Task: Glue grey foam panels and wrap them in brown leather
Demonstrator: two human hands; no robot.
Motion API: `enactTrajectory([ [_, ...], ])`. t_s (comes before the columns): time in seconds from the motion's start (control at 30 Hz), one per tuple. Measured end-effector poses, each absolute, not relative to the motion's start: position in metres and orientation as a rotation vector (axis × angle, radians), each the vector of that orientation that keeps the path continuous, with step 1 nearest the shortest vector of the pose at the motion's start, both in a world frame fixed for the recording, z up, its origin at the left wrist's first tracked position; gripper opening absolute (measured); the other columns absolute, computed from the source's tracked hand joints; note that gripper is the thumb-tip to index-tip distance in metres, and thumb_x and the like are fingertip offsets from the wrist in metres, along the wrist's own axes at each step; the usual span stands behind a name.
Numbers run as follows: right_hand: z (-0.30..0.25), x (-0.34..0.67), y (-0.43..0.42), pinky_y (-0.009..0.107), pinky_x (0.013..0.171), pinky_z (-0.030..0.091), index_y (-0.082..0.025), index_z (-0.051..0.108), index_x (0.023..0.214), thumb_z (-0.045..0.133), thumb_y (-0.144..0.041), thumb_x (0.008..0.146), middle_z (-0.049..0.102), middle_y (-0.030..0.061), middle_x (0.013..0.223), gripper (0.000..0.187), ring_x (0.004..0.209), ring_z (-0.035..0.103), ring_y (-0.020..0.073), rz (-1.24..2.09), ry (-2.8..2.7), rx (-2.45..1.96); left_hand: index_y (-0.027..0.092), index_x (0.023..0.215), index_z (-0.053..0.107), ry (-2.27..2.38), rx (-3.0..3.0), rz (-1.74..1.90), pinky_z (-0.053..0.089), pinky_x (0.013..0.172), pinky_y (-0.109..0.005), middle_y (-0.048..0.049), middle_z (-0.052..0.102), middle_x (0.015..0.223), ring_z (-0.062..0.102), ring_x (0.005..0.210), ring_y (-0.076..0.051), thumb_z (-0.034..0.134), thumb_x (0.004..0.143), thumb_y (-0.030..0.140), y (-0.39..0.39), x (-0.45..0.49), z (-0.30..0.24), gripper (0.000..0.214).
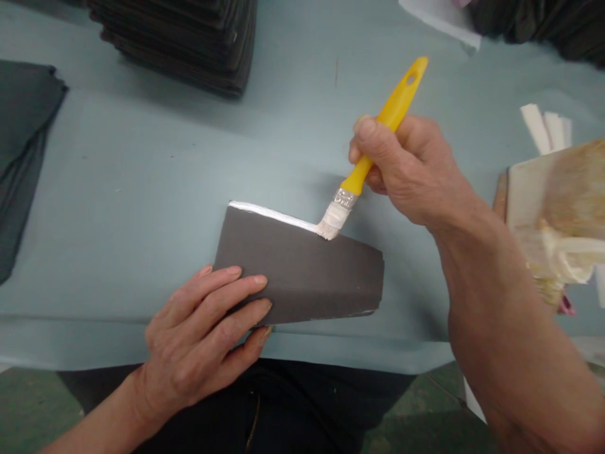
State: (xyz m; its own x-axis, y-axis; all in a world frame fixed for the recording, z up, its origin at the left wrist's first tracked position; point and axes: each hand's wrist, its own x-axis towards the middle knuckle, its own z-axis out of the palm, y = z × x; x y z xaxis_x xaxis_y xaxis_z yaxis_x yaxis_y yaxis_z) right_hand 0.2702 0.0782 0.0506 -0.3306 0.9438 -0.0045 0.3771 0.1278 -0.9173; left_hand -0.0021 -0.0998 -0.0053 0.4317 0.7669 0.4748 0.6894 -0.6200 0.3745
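A dark grey tapered panel lies flat on the table near its front edge. My left hand rests on the panel's lower left part, fingers stretched out and slightly apart. In my right hand is a paintbrush with a yellow handle and a metal ferrule, gripped between thumb and fingers. Its whitish bristles touch the panel's far edge, about midway along. From the left corner up to the bristles, a white strip of wet-looking coating runs along that edge.
A tall stack of dark pieces stands at the back left. More dark sheets lie at the far left. On the right is a stained, glue-crusted container beside white strips. Dark fabric sits at the back right.
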Motion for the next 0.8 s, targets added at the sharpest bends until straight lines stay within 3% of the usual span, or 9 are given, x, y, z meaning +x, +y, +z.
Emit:
enactTrajectory([
  [0.23, 0.050, 0.283, 0.072, 0.030, 0.054, 0.041, -0.022, 0.063, 0.074, 0.065, -0.071, 0.099, 0.034, -0.0036, 0.056, 0.054, 0.055, 0.039, 0.0121, 1.137, -1.756, -1.394, 0.019, 0.112, 0.075, 1.295, 2.565, 0.925, 0.056, 0.117, -0.050, -0.0088, 0.081, 0.122, 0.074, 0.121, -0.029, 0.081, 0.089, 0.012, -0.100, -0.006, -0.006, 0.024],
  [0.43, 0.048, 0.294, 0.068, 0.031, 0.054, 0.039, -0.023, 0.065, 0.074, 0.065, -0.069, 0.100, 0.034, -0.0035, 0.055, 0.052, 0.054, 0.037, 0.0125, 1.124, -1.758, -1.387, 0.025, 0.114, 0.074, 1.324, 2.592, 0.919, 0.059, 0.117, -0.049, -0.0038, 0.081, 0.125, 0.075, 0.119, -0.026, 0.081, 0.090, 0.015, -0.099, -0.007, -0.008, 0.027],
  [0.8, 0.050, 0.310, 0.057, 0.033, 0.058, 0.038, -0.021, 0.065, 0.075, 0.066, -0.056, 0.104, 0.037, -0.0042, 0.057, 0.045, 0.054, 0.036, 0.0108, 1.104, -1.706, -1.406, 0.020, 0.117, 0.073, 1.280, 2.618, 0.901, 0.058, 0.116, -0.052, -0.0104, 0.079, 0.126, 0.073, 0.121, -0.032, 0.082, 0.087, 0.010, -0.098, -0.010, -0.009, 0.033],
])
